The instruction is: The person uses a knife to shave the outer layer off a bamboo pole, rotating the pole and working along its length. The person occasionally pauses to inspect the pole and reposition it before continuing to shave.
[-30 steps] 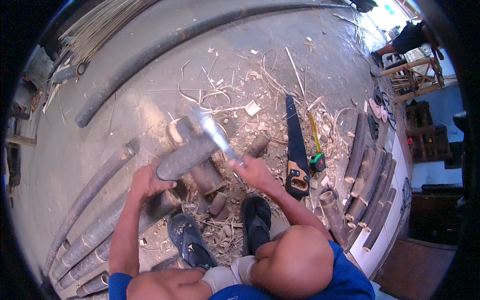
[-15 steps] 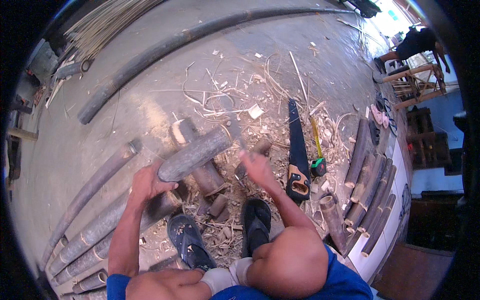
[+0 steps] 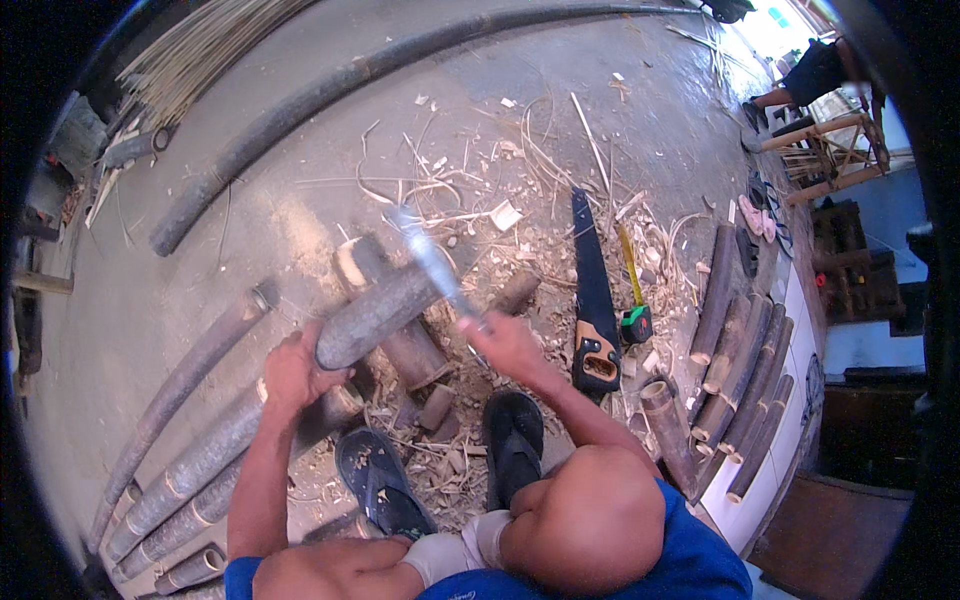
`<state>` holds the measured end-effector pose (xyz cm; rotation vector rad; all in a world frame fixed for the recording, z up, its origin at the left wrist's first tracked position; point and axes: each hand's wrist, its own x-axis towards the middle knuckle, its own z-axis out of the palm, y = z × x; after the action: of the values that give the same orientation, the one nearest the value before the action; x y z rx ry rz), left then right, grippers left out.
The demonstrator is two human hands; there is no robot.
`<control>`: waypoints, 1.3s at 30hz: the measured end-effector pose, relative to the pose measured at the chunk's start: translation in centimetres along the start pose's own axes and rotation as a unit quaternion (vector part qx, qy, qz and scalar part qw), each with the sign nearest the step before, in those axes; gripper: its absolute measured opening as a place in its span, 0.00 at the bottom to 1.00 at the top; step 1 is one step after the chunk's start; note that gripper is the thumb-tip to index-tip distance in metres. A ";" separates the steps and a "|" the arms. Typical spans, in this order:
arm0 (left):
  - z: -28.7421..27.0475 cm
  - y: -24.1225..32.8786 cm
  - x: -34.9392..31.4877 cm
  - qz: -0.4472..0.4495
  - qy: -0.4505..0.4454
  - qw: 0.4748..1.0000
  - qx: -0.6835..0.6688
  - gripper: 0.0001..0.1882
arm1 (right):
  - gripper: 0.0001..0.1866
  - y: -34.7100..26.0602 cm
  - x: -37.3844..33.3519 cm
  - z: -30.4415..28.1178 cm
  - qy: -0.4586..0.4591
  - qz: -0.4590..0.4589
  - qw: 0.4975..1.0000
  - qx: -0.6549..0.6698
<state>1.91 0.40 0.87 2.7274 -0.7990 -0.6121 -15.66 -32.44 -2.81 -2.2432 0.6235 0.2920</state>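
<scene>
My left hand (image 3: 297,368) is closed round the near end of a short grey bamboo section (image 3: 375,318). That section lies slanted across a thicker brown bamboo piece (image 3: 412,352) on the floor. My right hand (image 3: 503,345) grips the handle of a machete (image 3: 430,258), whose pale blade is blurred by motion. The blade passes over the far right end of the held section; whether it touches the bamboo I cannot tell. Close to my right hand lies a small bamboo offcut (image 3: 517,290).
Right of my hands lie a handsaw (image 3: 592,290) and a tape measure (image 3: 635,323) among wood shavings (image 3: 500,170). Cut bamboo pieces (image 3: 735,345) line the right side, longer poles (image 3: 190,470) the left. A long bamboo pole (image 3: 330,90) curves across the back. Another person's leg (image 3: 775,98) shows far right.
The machete blade has swung left over the end of the bamboo section, and my right hand has shifted slightly left. My left hand keeps its hold on the bamboo.
</scene>
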 end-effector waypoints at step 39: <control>0.7 0.2 -0.6 0.050 0.093 0.994 0.042 0.49 | 0.40 0.6 0.6 0.4 0.135 0.067 0.988 0.042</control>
<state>1.03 0.45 0.51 2.7478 -0.9250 -0.3059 -15.49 -32.74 -3.68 -2.1801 0.9159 0.0255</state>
